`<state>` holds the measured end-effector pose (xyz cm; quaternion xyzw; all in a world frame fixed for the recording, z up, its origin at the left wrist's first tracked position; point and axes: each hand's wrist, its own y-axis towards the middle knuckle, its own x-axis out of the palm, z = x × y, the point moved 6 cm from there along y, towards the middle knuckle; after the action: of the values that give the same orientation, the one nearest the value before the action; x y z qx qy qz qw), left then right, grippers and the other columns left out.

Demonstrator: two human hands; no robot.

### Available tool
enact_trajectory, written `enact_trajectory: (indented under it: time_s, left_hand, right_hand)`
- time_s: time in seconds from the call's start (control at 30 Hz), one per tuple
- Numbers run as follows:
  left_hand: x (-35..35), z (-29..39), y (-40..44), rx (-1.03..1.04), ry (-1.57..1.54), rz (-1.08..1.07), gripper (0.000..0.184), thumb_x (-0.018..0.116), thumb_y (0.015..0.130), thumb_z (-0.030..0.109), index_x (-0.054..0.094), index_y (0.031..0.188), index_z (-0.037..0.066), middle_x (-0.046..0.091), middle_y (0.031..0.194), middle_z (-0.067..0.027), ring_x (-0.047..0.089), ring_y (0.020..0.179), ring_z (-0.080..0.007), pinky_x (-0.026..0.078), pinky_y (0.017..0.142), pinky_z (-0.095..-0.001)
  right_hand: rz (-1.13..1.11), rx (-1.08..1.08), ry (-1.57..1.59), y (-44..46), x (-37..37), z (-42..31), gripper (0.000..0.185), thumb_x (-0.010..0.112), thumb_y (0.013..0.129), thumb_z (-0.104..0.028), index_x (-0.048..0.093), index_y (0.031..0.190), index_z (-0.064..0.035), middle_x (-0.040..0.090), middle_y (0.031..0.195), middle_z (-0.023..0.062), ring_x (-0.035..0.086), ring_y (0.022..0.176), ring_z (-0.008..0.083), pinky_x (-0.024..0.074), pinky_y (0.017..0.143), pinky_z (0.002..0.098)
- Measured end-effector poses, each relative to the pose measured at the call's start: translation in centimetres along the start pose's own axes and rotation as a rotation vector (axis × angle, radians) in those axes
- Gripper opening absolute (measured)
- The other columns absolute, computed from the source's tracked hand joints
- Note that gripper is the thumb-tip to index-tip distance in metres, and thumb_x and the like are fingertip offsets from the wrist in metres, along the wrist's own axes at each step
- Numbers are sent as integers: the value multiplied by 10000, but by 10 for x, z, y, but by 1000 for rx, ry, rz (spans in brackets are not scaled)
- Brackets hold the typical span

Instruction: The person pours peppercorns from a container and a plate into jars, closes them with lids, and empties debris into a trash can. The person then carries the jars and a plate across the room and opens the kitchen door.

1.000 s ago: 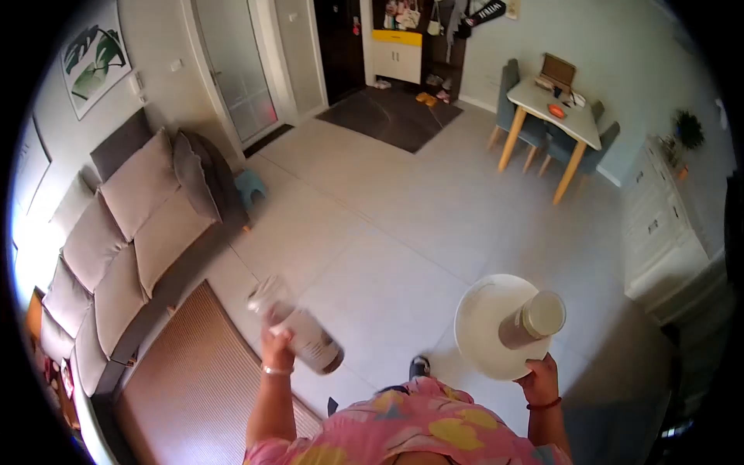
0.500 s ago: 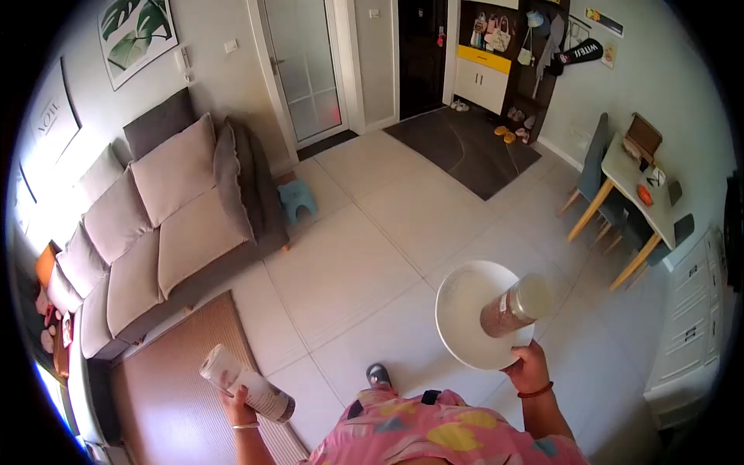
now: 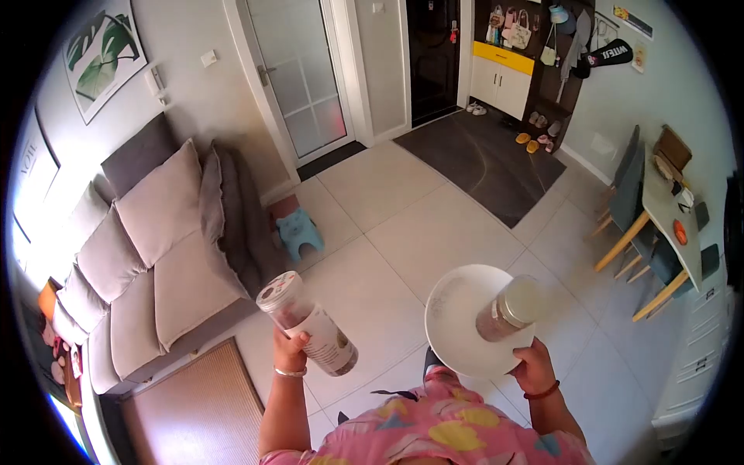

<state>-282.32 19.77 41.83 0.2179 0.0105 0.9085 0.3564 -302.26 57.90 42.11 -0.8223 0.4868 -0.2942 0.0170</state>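
Note:
My left hand (image 3: pixel 291 349) is closed around a clear plastic jar (image 3: pixel 329 345) with a patterned lid and a printed label; it leans to the left, and some contents show near its base. My right hand (image 3: pixel 533 367) grips the rim of a white plate (image 3: pixel 453 322), thumb on top. On the plate stands a second jar (image 3: pixel 500 316) with a pale lid and reddish-brown contents, close to the right rim. My right fingers are partly hidden under the plate. The two hands are apart, both in front of my body at waist height.
A grey sofa (image 3: pixel 190 279) with cushions runs along the left, beside a ribbed brown mat (image 3: pixel 194 407). A blue stool (image 3: pixel 298 235) stands by its end. At the right is a table (image 3: pixel 659 201) with chairs. A dark rug (image 3: pixel 480 167) lies before the door (image 3: pixel 434 58).
My left hand has come up and inward to the right with its jar, nearer the plate. The plate and its jar stay in my right hand. The view has shifted over the room.

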Motion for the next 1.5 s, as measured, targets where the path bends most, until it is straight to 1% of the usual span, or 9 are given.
enact_trajectory:
  time_s: [0.23, 0.4, 0.53, 0.7, 0.87, 1.0, 1.07, 1.2, 1.5]
  left_hand:
    - [-74, -29, 40, -61, 71, 349, 925, 759, 572, 294, 275, 1298, -13, 459, 1189, -155, 489, 1064, -267, 415, 900, -387]
    - [-118, -22, 51, 2, 117, 570, 833, 736, 617, 195, 295, 1298, 8, 454, 1189, -157, 492, 1062, -288, 434, 885, -400]
    - [-141, -26, 127, 18, 170, 696, 779, 705, 634, 174, 320, 1290, 6, 465, 1177, -157, 499, 1051, -285, 436, 877, -395]
    - [-149, -47, 312, 38, 200, 521, 746, 680, 638, 165, 339, 1277, -14, 501, 1143, -139, 515, 1027, -253, 434, 870, -362]
    - [-95, -47, 509, 108, 273, 251, 840, 767, 579, 323, 391, 1238, -36, 537, 1089, -110, 540, 975, -208, 435, 840, -334]
    - [-46, -78, 641, 192, 269, 145, 847, 784, 579, 344, 399, 1225, -44, 545, 1081, -107, 547, 967, -202, 440, 830, -329]
    - [-25, -94, 688, 123, 247, 97, 799, 810, 576, 340, 435, 1178, -26, 555, 1078, -103, 550, 973, -196, 439, 834, -321]
    - [-9, -129, 770, 53, 209, 104, 800, 832, 558, 349, 448, 1161, -10, 570, 1038, -68, 550, 929, -163, 438, 823, -302]
    - [-23, -142, 909, -49, 324, 107, 793, 828, 568, 306, 431, 1170, -24, 565, 1026, -80, 550, 912, -173, 444, 805, -299]
  right_hand:
    - [-154, 101, -179, 173, 56, -50, 416, 479, 734, -76, 451, 1135, 32, 577, 969, 108, 615, 803, 206, 550, 631, 322]
    - [-266, 224, -181, 285, 108, -52, 459, 479, 739, -41, 416, 1187, 38, 559, 1058, 133, 594, 920, 247, 540, 718, 380]
    - [-274, 210, -182, 368, 163, -39, 447, 498, 732, -78, 428, 1156, 45, 575, 996, 127, 625, 805, 208, 553, 610, 313]
    - [-319, 233, -197, 459, 228, -34, 452, 505, 728, -81, 437, 1157, 46, 576, 1000, 121, 612, 815, 195, 543, 618, 319]
    - [-327, 255, -182, 534, 280, -40, 450, 492, 726, -36, 441, 1159, 73, 566, 1040, 116, 564, 928, 197, 465, 814, 306]
    - [-391, 280, -157, 617, 320, -62, 448, 486, 731, -32, 441, 1162, 80, 565, 1045, 112, 551, 949, 188, 442, 838, 296]
    - [-467, 301, -229, 658, 341, -74, 432, 495, 732, -36, 452, 1156, 38, 568, 1020, 76, 575, 868, 162, 480, 702, 279]
    - [-643, 259, -389, 749, 382, -88, 427, 499, 741, -50, 457, 1156, 43, 562, 1027, 76, 565, 851, 144, 472, 719, 273]
    - [-844, 485, -496, 890, 471, -77, 465, 512, 737, -34, 448, 1194, 27, 559, 1040, 71, 559, 905, 151, 480, 760, 277]
